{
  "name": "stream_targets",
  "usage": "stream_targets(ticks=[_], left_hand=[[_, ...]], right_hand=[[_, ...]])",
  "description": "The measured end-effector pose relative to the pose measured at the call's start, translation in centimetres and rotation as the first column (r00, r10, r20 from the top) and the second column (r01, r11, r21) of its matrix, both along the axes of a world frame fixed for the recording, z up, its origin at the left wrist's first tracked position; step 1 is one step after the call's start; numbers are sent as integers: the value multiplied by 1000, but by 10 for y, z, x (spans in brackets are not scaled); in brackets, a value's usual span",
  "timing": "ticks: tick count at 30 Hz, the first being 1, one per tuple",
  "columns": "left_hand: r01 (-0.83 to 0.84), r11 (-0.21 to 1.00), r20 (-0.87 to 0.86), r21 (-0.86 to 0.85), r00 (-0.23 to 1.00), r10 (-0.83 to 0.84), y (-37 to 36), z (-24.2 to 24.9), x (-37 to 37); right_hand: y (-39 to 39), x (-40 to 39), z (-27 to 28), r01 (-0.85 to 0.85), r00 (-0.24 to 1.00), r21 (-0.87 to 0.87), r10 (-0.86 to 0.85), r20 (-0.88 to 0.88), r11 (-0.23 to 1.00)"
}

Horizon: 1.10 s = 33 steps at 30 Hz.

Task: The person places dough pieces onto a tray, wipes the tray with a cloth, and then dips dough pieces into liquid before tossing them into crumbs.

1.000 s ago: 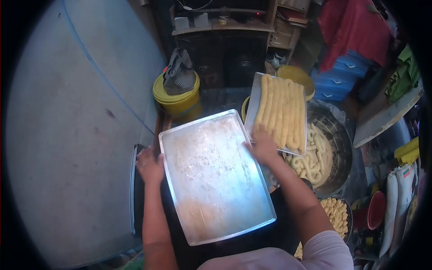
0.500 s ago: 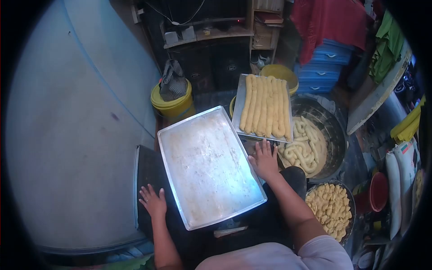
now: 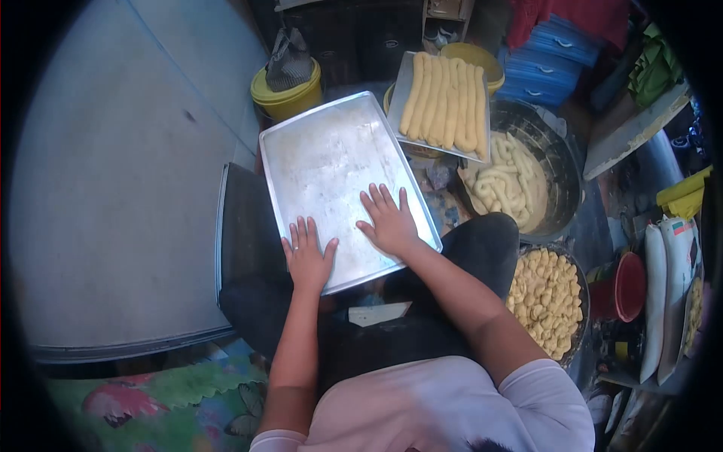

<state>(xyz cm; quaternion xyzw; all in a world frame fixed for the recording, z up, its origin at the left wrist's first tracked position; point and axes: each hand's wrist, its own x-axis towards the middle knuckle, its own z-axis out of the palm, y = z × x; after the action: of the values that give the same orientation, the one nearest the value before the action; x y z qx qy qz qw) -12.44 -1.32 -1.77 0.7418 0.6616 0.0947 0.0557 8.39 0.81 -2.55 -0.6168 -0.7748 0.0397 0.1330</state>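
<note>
Over the rectangular silver metal tray (image 3: 324,166), left hand (image 3: 306,261) and right hand (image 3: 392,226) spread ungripping fingers (image 3: 387,199); it seems light, stiff, best held by opposite rims (image 3: 270,175).

Left side: a large pale panel (image 3: 113,226), upright, with one small dark mark (image 3: 190,117) and a dark strip (image 3: 128,350) along its foot. Floral cloth (image 3: 158,403) in green and pink lies below it. Far side: dark units (image 3: 361,38), beside a wooden shelf (image 3: 449,9), cut off by the top edge. Right of these, blue drawers (image 3: 544,69) with pale handles, partly covered by red cloth (image 3: 591,26). A slanted board (image 3: 633,134) follows, green cloth (image 3: 654,71) against its upper end. Floor (image 3: 591,226): dark where visible. Light: cool and uneven; far units in deep shade.
</note>
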Motion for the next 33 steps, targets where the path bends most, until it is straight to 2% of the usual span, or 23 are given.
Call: stream_targets(ticks=[6, 21, 22, 23, 24, 25, 26, 27, 29, 30, 31, 32, 33], left_hand=[[13, 997, -7, 79, 1000, -13, -1, -3, 0], [15, 1000, -20, 15, 1000, -15, 0, -8, -3], [40, 999, -17, 14, 999, -40, 0, -7, -3], [4, 1000, 8, -30, 1000, -4, 0, -6, -2], [-27, 996, 25, -80, 999, 29, 4, -1, 0], [-52, 982, 19, -184, 998, 57, 7, 13, 4], [-47, 968, 47, -245, 997, 60, 14, 18, 4], [-2, 980, 108, -201, 994, 24, 19, 20, 7], [55, 984, 166, -169, 986, -26, 21, 32, 27], [167, 980, 218, -104, 966, -142, 21, 49, 48], [271, 962, 264, -33, 931, -253, 21, 65, 70], [368, 930, 311, -13, 885, -346, 21, 76, 95], [457, 889, 357, 15, 828, -432, 20, 85, 123]], right_hand=[[-4, -1, 3, 15, 1000, 12, -15, -22, 1000], [-5, 0, 5, 1, 995, -56, -6, -96, 998], [-4, 3, 7, -24, 992, -72, 15, -129, 997], [1, 10, 9, -97, 967, -144, 59, -249, 985], [2, 22, 16, -173, 923, -205, 86, -376, 963], [3, 41, 20, -256, 755, -177, 82, -651, 950], [5, 60, 23, -323, 504, -117, 66, -861, 939], [-6, 89, 42, -290, 344, -46, 59, -937, 956], [-36, 151, 69, -102, 243, 10, 35, -969, 995], [-50, 184, 65, 13, 229, 0, -2, -973, 1000], [-73, 212, 79, 165, 173, -115, -144, -974, 979], [-90, 239, 68, 358, 135, -164, -225, -965, 919], [-106, 270, 48, 546, 165, -178, -314, -935, 818]])
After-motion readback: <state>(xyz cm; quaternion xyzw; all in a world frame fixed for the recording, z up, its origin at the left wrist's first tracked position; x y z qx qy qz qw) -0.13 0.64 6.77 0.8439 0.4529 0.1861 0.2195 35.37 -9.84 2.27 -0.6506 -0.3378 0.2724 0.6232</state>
